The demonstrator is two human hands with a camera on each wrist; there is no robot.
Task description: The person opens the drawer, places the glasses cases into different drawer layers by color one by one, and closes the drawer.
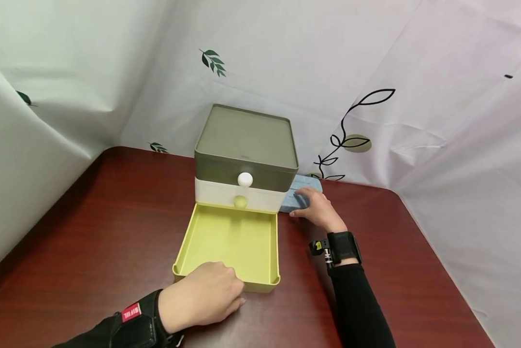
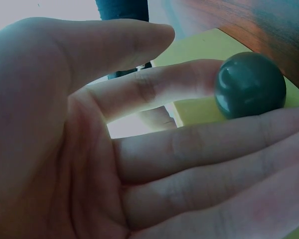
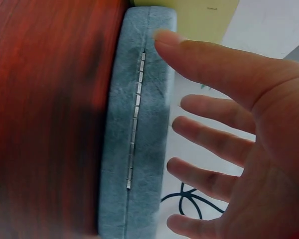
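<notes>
A small desktop drawer unit (image 1: 248, 133) has its yellow bottom drawer (image 1: 232, 237) pulled out, its floor bare. My left hand (image 1: 206, 292) is at the drawer's front, and in the left wrist view the round dark-green knob (image 2: 250, 85) sits between the index and middle fingers; the thumb stands apart. My hand hides that knob in the head view. Right of the unit lies a blue-grey hinged case (image 1: 295, 195), like a glasses case. My right hand (image 1: 319, 209) reaches over it with fingers spread. In the right wrist view the thumb tip overlaps the case (image 3: 152, 109); contact is unclear.
The upper two drawers, olive and white, are closed, with a white knob (image 1: 245, 180) and a yellow-green knob (image 1: 240, 201). The unit stands near the back of the reddish-brown table (image 1: 125, 217). A white patterned cloth (image 1: 330, 72) hangs behind and on both sides.
</notes>
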